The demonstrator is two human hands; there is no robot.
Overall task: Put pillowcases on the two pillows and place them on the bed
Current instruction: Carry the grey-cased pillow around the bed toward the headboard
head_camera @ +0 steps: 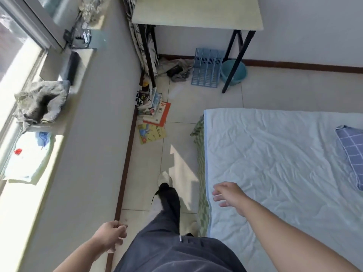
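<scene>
A pillow in a blue checked pillowcase [351, 154] lies on the bed [275, 154] at the right edge of the view, partly cut off. The bed has a pale blue sheet over a green checked layer. My right hand [227, 194] hovers over the bed's near left edge, fingers relaxed and empty. My left hand [111, 235] hangs by my left leg near the wall, fingers loosely curled, holding nothing. I stand in the aisle between the wall and the bed, one foot forward.
A desk [196, 12] stands against the far wall, with a blue rack [207, 68] and a teal basin [233, 71] beneath it. Books [153, 118] lie on the floor by the wall. The windowsill [35, 134] on the left holds crumpled grey cloth and folded white fabric.
</scene>
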